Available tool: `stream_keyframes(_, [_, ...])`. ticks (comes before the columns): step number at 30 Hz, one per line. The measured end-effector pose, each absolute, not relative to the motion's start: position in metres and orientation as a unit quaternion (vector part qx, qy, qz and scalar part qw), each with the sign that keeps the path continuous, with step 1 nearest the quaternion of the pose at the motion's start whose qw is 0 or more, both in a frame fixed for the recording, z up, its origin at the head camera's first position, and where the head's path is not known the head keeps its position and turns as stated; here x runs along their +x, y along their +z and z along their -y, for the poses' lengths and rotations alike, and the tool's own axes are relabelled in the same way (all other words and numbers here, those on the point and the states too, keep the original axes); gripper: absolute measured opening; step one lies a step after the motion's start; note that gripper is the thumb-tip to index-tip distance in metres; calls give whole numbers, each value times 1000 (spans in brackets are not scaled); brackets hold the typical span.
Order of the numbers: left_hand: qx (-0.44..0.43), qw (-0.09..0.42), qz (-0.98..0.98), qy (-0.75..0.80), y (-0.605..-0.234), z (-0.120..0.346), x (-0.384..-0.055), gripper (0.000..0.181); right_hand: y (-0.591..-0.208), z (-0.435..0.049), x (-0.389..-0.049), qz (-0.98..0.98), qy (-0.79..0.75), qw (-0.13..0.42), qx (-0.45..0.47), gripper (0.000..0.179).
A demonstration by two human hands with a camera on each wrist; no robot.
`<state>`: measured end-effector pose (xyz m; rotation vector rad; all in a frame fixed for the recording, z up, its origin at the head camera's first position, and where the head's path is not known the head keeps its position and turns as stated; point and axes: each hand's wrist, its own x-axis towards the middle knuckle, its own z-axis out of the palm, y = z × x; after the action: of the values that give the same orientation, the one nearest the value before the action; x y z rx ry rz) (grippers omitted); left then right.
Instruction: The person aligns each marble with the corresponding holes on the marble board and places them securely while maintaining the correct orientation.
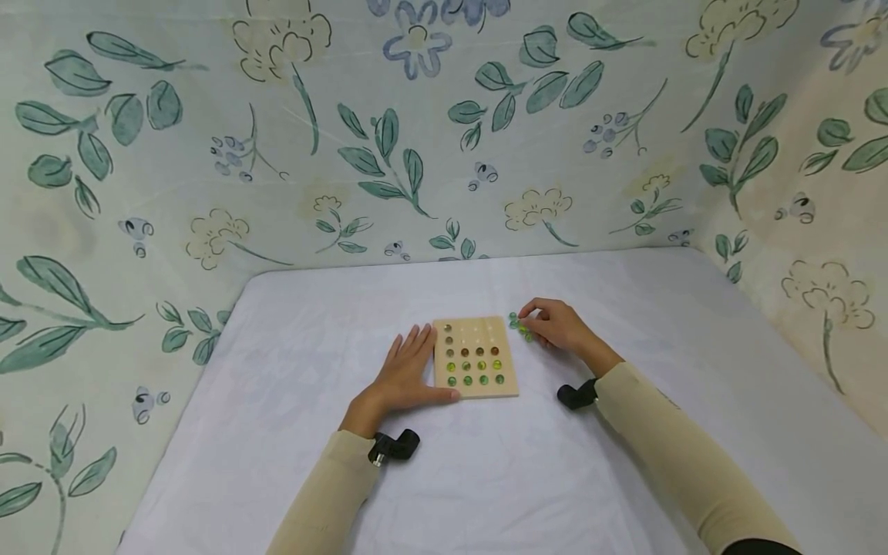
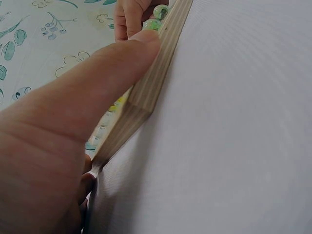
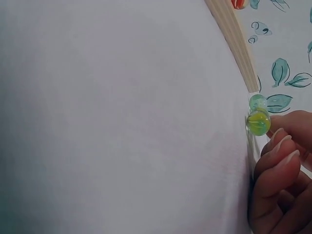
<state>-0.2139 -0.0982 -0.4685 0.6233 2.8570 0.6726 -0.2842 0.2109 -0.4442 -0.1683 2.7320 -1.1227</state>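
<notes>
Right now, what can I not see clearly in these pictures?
Right hand: head view, its fingers hide whether it pinches anything.
Loose marbles: head view, too small and partly covered to count.
Wooden board: right wrist view, cut off by the top edge.
Left hand: left wrist view, cut by left edge.

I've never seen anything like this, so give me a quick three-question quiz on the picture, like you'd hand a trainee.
1. Multiple choice: where is the left hand?
A) beyond the far edge of the wooden board
B) at the board's left edge
C) at the board's right edge

2. True or false: the loose marbles lie to the right of the board, by the fingers of the right hand.

3. Fill in: the row of marbles on the board nearest the person holds ____ marbles.

Key: 1. B; 2. True; 3. four
</notes>
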Motion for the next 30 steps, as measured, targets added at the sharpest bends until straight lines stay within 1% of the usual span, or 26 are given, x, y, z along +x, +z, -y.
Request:
stream_keyframes(10, [217, 62, -949, 222, -468, 99, -213, 123, -444, -211, -285, -916, -385, 98, -50, 18])
stream_keyframes(21, [215, 63, -950, 219, -470, 99, -214, 125, -444, -213, -286, -917, -384, 94, -53, 17])
stream_keyframes(30, [213, 67, -951, 215, -470, 99, -215, 125, -445, -212, -285, -915, -387, 107, -46, 19])
